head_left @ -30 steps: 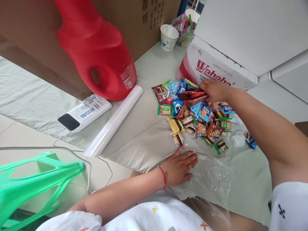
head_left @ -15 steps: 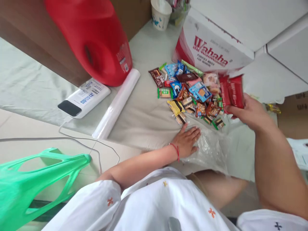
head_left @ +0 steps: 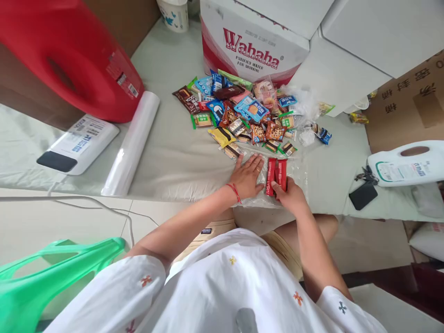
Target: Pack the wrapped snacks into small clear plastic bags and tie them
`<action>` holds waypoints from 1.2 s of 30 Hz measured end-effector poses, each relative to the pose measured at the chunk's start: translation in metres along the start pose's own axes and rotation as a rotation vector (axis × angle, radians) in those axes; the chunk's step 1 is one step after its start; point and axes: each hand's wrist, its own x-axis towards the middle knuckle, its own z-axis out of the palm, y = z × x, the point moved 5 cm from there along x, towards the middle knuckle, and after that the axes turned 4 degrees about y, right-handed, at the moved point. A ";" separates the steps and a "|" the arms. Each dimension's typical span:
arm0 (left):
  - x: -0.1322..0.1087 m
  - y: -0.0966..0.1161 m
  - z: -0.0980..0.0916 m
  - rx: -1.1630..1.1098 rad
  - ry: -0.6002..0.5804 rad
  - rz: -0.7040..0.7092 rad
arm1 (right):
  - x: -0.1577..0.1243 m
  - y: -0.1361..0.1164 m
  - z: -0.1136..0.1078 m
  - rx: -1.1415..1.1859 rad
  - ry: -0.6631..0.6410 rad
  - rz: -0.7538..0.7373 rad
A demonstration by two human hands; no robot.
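Observation:
Two red snack packets (head_left: 276, 175) lie side by side over a clear plastic bag (head_left: 294, 169) near the front edge of the cloth-covered surface. My right hand (head_left: 291, 196) grips the lower part of these packets, thumb on top. Flat on the bag's left part rests my left hand (head_left: 247, 175), fingers spread, a red string on its wrist. Just beyond both hands is a pile of small wrapped snacks (head_left: 257, 133) in brown, blue, green and yellow wrappers. A yellow-wrapped snack (head_left: 222, 137) lies at the pile's near left side.
Behind the pile stands a Wahaha water carton (head_left: 253, 51). To the left are a plastic film roll (head_left: 131, 143), a white device with a cable (head_left: 79, 143) and a red jug (head_left: 104, 78). At right lie a white bottle (head_left: 409, 164) and a black pouch with keys (head_left: 363, 196).
My right hand has brought the two red packets from the pile's right side down and left onto the clear bag. My left hand stays flat on the bag. The view has shifted right.

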 end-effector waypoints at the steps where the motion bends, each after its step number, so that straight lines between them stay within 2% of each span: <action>1: 0.001 0.001 -0.001 0.001 -0.002 -0.013 | -0.002 -0.001 0.002 -0.069 0.017 -0.018; 6: 0.005 0.005 -0.005 0.008 0.008 -0.043 | -0.017 -0.007 0.000 -0.277 0.324 -0.177; 11: 0.010 0.011 -0.008 0.040 -0.012 -0.035 | -0.017 -0.012 -0.001 -0.302 0.327 -0.172; 14: 0.014 0.015 -0.013 0.065 0.047 -0.066 | -0.018 -0.016 -0.009 -0.253 0.407 -0.187; 17: 0.014 0.016 -0.017 0.089 0.132 -0.146 | -0.025 -0.017 -0.009 -0.195 0.357 -0.200; 21: 0.004 0.019 -0.008 0.108 0.093 -0.129 | -0.032 -0.008 0.000 -0.194 0.208 -0.157; 24: -0.005 0.016 -0.005 0.114 0.108 -0.139 | -0.030 0.002 0.000 -0.165 0.217 -0.099; 27: -0.009 0.008 -0.014 0.122 0.199 -0.254 | -0.030 0.006 -0.005 -0.109 0.258 -0.074; 29: -0.003 0.003 -0.025 0.127 0.271 -0.315 | -0.036 -0.001 -0.005 -0.080 0.310 -0.154; 31: 0.011 0.002 -0.033 0.139 0.292 -0.316 | -0.048 -0.017 0.002 -0.081 0.342 -0.343; 34: 0.040 0.000 -0.039 0.173 0.196 -0.268 | -0.067 -0.040 0.030 -0.141 0.292 -0.613; 36: 0.058 -0.003 -0.039 0.166 0.072 -0.257 | -0.072 -0.045 0.049 -0.190 0.269 -0.643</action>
